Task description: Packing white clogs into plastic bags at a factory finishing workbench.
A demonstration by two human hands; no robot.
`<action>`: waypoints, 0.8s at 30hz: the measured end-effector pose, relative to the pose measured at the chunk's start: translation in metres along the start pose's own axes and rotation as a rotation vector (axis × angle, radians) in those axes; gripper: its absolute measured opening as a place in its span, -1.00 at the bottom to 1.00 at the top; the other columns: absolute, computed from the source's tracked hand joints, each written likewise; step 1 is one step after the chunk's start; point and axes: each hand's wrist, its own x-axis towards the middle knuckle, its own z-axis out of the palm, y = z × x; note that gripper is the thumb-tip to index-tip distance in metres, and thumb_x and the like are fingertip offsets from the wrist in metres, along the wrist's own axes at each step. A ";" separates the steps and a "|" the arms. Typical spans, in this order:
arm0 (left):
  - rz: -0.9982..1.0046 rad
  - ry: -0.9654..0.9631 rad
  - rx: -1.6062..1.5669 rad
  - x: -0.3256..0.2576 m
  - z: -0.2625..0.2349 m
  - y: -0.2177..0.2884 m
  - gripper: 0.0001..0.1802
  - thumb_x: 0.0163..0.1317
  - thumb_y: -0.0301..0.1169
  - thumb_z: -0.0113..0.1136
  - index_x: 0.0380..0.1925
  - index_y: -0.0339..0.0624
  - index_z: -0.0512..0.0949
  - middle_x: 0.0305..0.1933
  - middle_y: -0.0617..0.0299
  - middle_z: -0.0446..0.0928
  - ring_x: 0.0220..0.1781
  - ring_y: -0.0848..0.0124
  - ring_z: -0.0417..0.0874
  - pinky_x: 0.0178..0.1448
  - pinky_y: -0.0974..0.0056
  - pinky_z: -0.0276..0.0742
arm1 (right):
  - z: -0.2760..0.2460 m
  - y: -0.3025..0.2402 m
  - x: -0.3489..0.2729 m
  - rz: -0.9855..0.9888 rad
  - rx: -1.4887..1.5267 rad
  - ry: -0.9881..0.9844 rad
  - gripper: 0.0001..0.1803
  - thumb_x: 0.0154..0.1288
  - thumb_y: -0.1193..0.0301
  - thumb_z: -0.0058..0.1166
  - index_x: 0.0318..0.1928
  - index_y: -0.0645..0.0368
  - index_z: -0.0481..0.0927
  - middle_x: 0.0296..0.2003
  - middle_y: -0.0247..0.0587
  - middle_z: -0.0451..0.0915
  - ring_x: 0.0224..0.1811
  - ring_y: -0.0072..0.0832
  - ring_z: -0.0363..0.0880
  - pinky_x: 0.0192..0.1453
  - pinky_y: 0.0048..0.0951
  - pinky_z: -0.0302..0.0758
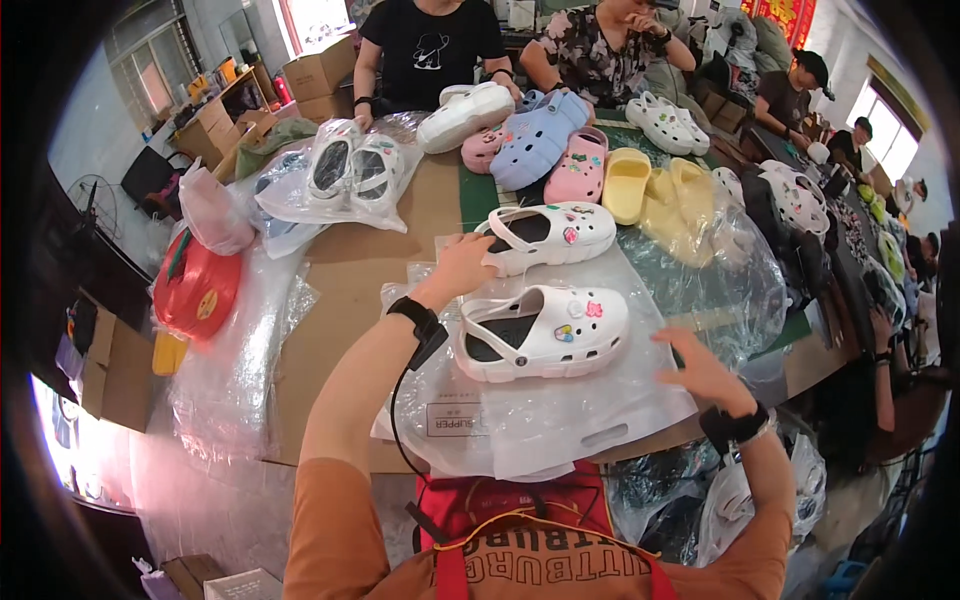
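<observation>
Two white clogs with small colourful charms lie side by side, toes to the right, on a clear plastic bag point(640, 405). At the heel of the far clog point(575, 238), my left hand point(464, 268) is closed round the back strap end; some of its fingertips are hidden. Nearer to me sits the other clog point(585, 350), its strap turned back at the heel and nothing touching it. My right hand point(706, 372) hovers just right of that near clog's toe, fingers apart, holding nothing. Both wrists wear black bands.
Bagged white clogs point(378, 165) lie at the far left, beside a round red bag point(197, 285). Blue clogs point(540, 140), pink clogs point(580, 165) and yellow slippers point(627, 185) crowd the far side. Loose clear plastic point(225, 370) covers the left edge. Two people stand opposite.
</observation>
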 end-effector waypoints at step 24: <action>-0.226 -0.122 -0.686 0.002 -0.039 0.048 -0.46 0.32 0.00 -0.19 0.07 -0.17 0.43 -0.03 0.23 0.50 0.00 0.44 0.43 0.12 0.37 0.26 | 0.056 0.031 -0.047 -0.053 0.030 0.258 -0.61 0.03 0.53 0.03 -0.04 0.13 0.52 0.04 -0.05 0.41 0.11 -0.17 0.35 0.16 -0.32 0.30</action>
